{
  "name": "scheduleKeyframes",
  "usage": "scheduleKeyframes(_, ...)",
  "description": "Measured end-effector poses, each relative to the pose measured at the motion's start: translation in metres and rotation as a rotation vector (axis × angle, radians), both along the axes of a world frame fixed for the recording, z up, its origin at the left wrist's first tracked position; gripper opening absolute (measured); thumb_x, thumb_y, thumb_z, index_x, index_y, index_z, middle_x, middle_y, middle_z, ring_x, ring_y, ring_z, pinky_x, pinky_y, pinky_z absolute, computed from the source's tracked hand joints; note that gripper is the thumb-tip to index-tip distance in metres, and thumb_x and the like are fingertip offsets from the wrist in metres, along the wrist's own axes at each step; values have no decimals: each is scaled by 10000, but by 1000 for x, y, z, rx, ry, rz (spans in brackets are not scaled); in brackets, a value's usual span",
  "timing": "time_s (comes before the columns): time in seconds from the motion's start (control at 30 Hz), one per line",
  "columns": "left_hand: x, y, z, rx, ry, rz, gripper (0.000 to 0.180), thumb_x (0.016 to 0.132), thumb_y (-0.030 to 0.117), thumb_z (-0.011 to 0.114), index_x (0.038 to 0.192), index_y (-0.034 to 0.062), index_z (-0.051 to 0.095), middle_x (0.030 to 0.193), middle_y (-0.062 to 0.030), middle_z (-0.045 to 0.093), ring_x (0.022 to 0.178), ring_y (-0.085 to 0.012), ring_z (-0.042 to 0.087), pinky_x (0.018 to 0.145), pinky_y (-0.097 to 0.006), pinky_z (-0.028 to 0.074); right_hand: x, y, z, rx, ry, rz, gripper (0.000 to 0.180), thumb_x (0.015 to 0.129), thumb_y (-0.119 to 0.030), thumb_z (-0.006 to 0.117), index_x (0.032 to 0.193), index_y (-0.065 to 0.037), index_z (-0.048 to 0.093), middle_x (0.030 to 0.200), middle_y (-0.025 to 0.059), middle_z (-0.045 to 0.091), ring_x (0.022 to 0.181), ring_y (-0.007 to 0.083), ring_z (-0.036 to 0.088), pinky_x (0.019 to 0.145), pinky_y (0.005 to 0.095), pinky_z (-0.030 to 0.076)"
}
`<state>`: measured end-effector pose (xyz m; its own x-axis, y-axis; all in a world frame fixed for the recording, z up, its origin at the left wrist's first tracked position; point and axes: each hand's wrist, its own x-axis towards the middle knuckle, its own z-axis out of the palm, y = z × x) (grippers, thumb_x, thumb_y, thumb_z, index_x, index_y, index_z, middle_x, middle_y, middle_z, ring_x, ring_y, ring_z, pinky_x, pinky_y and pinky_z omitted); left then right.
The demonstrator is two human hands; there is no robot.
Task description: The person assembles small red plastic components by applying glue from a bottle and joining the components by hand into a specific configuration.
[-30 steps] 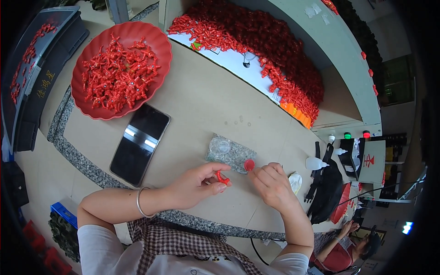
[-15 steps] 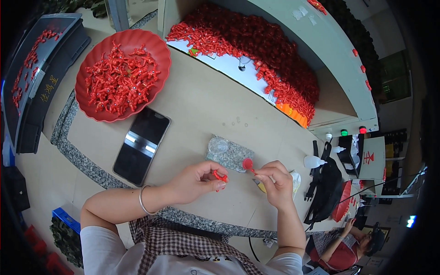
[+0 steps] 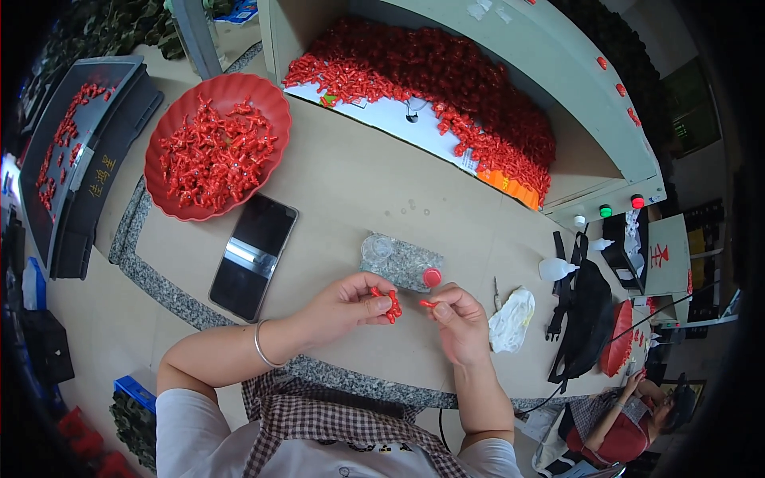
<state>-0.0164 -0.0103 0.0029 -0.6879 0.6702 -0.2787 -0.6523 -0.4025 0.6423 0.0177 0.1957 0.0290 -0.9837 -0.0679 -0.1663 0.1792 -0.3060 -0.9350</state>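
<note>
My left hand (image 3: 348, 301) pinches a small red plastic figure (image 3: 390, 307) between thumb and fingers. Close by on the right, my right hand (image 3: 464, 320) holds a small red plastic piece (image 3: 428, 303) at its fingertips, a short gap away from the figure. Just beyond both hands lies a speckled stone block (image 3: 405, 260). A clear round dish (image 3: 378, 248) rests on the block's left end, and a red cap-like cup (image 3: 432, 276) sits at its right end. Whatever the cup contains is too small to make out.
At the left are a red scalloped bowl (image 3: 156, 185) of red figures, a phone (image 3: 253, 256) and a grey bin (image 3: 89, 195). Red parts (image 3: 454, 80) are heaped in the shelf ahead. A white cloth (image 3: 511, 320), squeeze bottle (image 3: 555, 269) and black bag (image 3: 586, 323) lie right; another person (image 3: 617, 422) sits beyond.
My right hand has moved down and left from the red cup toward my left hand, with the small red piece in its fingers. My left hand still grips the figure.
</note>
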Motion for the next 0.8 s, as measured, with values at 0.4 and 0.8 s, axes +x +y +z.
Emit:
scheduleKeyframes(0.4,1,2,1,53,0,16,186,892,116,525,1059,36,524,982,-47,578,923,-114,568,848,-273,483,2,-21,14,936,668,-84,97,718,-71,679,805,-86,637,770,17,574,713,162,491,707,293,333)
scheduleKeyframes(0.8,1,0,-1,2,118,5,141,894,56,492,1026,19,524,1045,-90,567,990,-170,555,903,-328,457,3,-23,12,1112,854,-58,121,694,-78,674,800,-123,636,756,-12,563,693,165,477,719,336,306)
